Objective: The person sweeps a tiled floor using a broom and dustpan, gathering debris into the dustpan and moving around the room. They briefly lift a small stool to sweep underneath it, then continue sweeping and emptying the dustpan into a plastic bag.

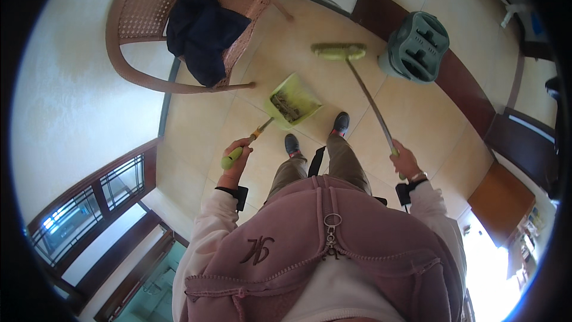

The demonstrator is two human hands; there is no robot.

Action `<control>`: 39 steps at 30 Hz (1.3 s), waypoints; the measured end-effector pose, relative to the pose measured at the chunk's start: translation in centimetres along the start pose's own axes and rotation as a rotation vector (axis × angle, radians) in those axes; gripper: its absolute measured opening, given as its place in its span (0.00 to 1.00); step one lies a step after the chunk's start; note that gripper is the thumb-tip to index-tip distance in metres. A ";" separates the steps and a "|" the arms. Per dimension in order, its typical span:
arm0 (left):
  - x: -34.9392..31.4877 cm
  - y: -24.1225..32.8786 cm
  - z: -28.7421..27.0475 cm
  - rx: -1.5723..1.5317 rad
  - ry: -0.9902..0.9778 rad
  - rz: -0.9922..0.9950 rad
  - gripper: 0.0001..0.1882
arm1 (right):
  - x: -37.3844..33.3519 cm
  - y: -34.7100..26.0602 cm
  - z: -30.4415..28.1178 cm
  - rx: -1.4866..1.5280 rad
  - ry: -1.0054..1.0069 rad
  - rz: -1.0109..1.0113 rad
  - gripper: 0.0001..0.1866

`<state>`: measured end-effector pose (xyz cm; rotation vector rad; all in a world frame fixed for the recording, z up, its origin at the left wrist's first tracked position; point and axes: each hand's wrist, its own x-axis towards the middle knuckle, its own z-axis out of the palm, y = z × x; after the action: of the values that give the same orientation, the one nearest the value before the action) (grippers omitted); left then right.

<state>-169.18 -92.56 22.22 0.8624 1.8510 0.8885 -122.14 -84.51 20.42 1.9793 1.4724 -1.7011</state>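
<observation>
My left hand (236, 154) is closed round the green handle of a long-handled dustpan (304, 96). Its light green pan rests on or just over the tiled floor in front of my feet, with a heap of dark debris (284, 107) inside. In my right hand (406, 159) is the upper end of a broom (370, 98), its thin metal stick slanting away from me. The broom's green head (338, 51) lies farther off, beyond the dustpan and apart from it. Some of the fingers of both hands are hidden by the grips.
A woven armchair (143, 18) with a dark blue garment (205, 36) on it stands at the far left. To the far right is a grey-green mop bucket (417, 48) beside a dark floor strip (468, 86). A brown wooden piece (501, 203) is at the right.
</observation>
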 end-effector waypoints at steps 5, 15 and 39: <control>0.3 -2.8 -1.9 0.032 -0.008 0.013 0.07 | 8.8 -1.7 3.1 0.094 0.156 -0.104 0.28; 2.8 -8.5 -7.3 -0.092 -0.156 0.084 0.05 | -1.0 2.4 20.0 0.121 0.121 0.136 0.33; 9.4 -10.1 -8.7 0.363 -0.361 0.313 0.02 | -7.5 -1.9 28.0 0.822 0.275 0.187 0.29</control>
<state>-182.55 -91.74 12.95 1.4662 1.6024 0.5349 -141.53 -105.95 17.67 2.7122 0.6104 -2.2327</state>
